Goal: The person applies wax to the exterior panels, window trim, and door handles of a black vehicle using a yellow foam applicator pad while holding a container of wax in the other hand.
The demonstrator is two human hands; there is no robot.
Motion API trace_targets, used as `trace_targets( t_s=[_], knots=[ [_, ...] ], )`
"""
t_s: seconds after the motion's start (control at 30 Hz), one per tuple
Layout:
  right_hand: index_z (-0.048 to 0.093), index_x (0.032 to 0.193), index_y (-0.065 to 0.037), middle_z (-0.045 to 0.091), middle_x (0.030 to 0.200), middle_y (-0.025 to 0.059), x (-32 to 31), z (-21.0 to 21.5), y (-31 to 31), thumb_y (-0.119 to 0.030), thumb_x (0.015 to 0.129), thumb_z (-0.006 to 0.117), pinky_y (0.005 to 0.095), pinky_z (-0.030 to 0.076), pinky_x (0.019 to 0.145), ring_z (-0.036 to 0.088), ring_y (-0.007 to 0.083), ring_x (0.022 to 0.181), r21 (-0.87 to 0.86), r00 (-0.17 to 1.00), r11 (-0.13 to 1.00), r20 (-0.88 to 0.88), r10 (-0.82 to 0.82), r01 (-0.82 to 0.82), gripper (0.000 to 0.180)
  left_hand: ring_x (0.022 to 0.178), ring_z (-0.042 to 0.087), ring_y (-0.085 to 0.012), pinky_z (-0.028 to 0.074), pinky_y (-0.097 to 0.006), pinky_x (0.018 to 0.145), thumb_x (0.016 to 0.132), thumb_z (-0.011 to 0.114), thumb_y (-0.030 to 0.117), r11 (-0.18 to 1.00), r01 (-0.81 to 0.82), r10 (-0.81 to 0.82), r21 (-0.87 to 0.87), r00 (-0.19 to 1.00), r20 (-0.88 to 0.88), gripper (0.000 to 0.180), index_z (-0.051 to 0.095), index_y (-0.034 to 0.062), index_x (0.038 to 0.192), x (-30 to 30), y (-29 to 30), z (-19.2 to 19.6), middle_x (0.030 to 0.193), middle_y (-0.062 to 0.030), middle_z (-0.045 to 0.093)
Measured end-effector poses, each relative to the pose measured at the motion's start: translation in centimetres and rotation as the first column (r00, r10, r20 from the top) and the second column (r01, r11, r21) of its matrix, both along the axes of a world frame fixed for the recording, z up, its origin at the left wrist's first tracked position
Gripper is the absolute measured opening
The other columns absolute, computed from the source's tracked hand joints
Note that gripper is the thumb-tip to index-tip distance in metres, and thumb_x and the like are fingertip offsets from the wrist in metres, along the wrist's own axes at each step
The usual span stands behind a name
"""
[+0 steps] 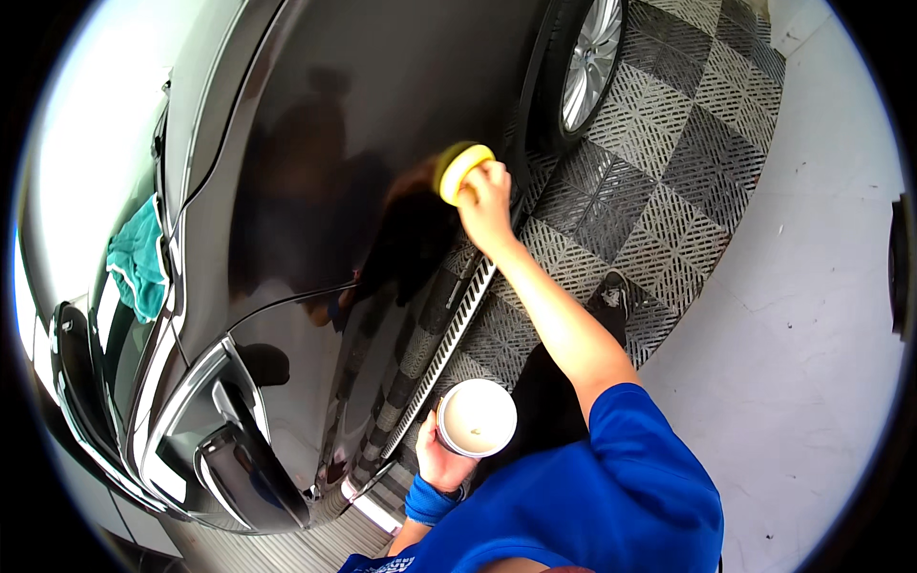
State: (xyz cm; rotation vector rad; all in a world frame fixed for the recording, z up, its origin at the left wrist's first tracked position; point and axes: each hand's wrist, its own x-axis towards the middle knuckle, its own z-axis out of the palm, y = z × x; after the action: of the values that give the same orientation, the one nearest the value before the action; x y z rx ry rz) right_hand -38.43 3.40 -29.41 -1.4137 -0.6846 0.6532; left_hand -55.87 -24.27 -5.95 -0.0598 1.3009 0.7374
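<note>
At the frame's upper centre, the right hand point(488, 203) has its grip closed on a yellow sponge point(462, 176) against the dark car point(392, 76); at lower centre, the left hand point(441, 462) clasps a white tub point(479, 418).

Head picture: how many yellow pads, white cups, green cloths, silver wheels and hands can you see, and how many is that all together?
Yellow pad: 1
White cup: 1
Green cloth: 1
Silver wheel: 1
Hands, one left hand and one right hand: 2
Total: 6
</note>
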Motion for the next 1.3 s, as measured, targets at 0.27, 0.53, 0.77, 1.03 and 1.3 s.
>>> trace_targets(
  t_s=[0.27,0.53,0.77,1.03,1.3],
  knots=[
    [0.060,0.104,-0.003,0.052,0.107,0.0123,6.2,3.7,3.0,-0.001,0.083,0.053,0.0341,0.046,0.087,0.055,0.0245,0.094,0.269,0.961,0.949,-0.261,-0.093,0.164,0.023,0.139,0.044,-0.0382,0.034,-0.058,0.114,0.100,0.046,0.049,0.992,0.119,-0.117,0.041,0.992,-0.055,0.069,0.036,0.0063,0.153,-4.4,2.4,-2.4,0.153,-0.0170,0.044],
    [0.057,0.108,-0.003,0.052,0.108,0.0124,-4.2,-12.3,-1.3,0.000,0.082,0.052,0.0354,0.046,0.088,0.055,0.0263,0.096,-0.007,0.944,0.982,-0.274,-0.184,0.189,0.027,0.140,0.042,-0.0391,0.035,-0.058,0.115,0.098,0.049,0.050,0.971,0.237,-0.235,0.010,0.967,-0.101,0.076,0.029,0.0044,0.156,-9.1,2.8,-5.7,0.155,-0.0195,0.041],
    [0.058,0.111,-0.004,0.052,0.110,0.0129,-7.6,-22.5,-0.6,-0.004,0.086,0.051,0.0346,0.045,0.091,0.055,0.0256,0.100,-0.122,0.839,0.963,-0.473,-0.268,0.239,0.026,0.143,0.038,-0.0389,0.031,-0.056,0.117,0.094,0.054,0.051,0.957,0.271,-0.280,-0.101,0.956,-0.087,0.083,0.025,0.0062,0.157,-9.6,2.2,-6.9,0.158,-0.0197,0.036],
    [0.058,0.117,0.000,0.058,0.114,0.0089,-10.3,-33.7,-0.6,0.000,0.090,0.051,0.0308,0.047,0.094,0.059,0.0181,0.103,-0.095,0.665,0.974,-0.717,-0.209,0.205,0.028,0.144,0.037,-0.0402,0.030,-0.056,0.118,0.092,0.054,0.055,0.965,0.215,-0.232,-0.149,0.966,-0.110,0.086,0.024,0.0070,0.158,-11.1,1.3,-8.9,0.158,-0.0202,0.035],
    [0.055,0.124,-0.003,0.059,0.122,0.0080,-12.1,-31.1,-1.4,0.007,0.094,0.044,0.0307,0.046,0.099,0.059,0.0176,0.110,-0.071,0.566,0.975,-0.804,-0.180,0.209,0.034,0.144,0.037,-0.0384,0.029,-0.055,0.118,0.094,0.056,0.047,0.969,0.248,-0.248,-0.009,0.966,-0.067,0.080,0.029,0.0046,0.156,-10.2,2.6,-11.7,0.158,-0.0191,0.037]
  ],
)
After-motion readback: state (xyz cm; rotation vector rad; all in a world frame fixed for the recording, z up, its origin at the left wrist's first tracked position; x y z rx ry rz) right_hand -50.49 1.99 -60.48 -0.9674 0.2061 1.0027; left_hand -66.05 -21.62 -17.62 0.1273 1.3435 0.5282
